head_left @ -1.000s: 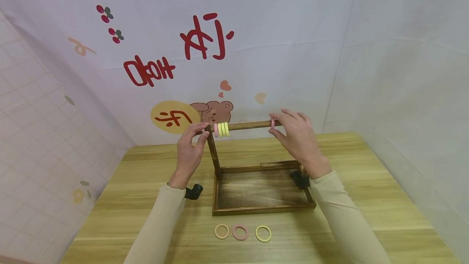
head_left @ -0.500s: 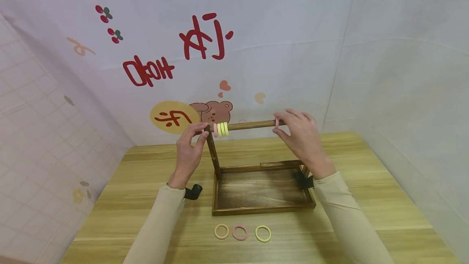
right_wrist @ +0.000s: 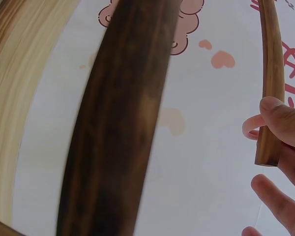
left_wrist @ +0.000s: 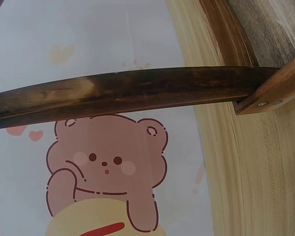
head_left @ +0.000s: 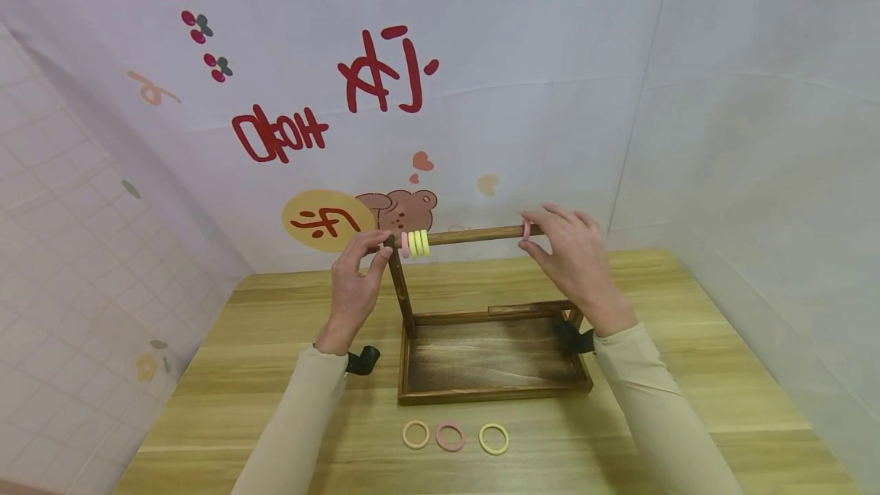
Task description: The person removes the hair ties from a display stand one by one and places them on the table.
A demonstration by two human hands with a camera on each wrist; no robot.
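A dark wooden stand has an upright post (head_left: 402,285) at its left, from whose top a horizontal rod (head_left: 474,235) runs right. My left hand (head_left: 354,285) pinches the post's top, where the rod meets it. Near the rod's free right end, my right hand (head_left: 574,258) pinches a pink ring (head_left: 526,231) with thumb and fingers. The right wrist view shows this pink ring (right_wrist: 253,125) around the rod, just short of its cut end. At the rod's left hang another pink ring (head_left: 405,245) and several yellow rings (head_left: 418,243). The left wrist view barely shows the left hand.
The stand's shallow tray base (head_left: 495,396) rests on the wooden table (head_left: 275,373). Before it lie an orange ring (head_left: 404,434), a pink ring (head_left: 440,441) and a yellow ring (head_left: 483,443). A printed white cloth (head_left: 522,98) hangs behind.
My right hand has slid a little to the right along the rod, taking the pink ring toward the free end. My left hand stays in place.
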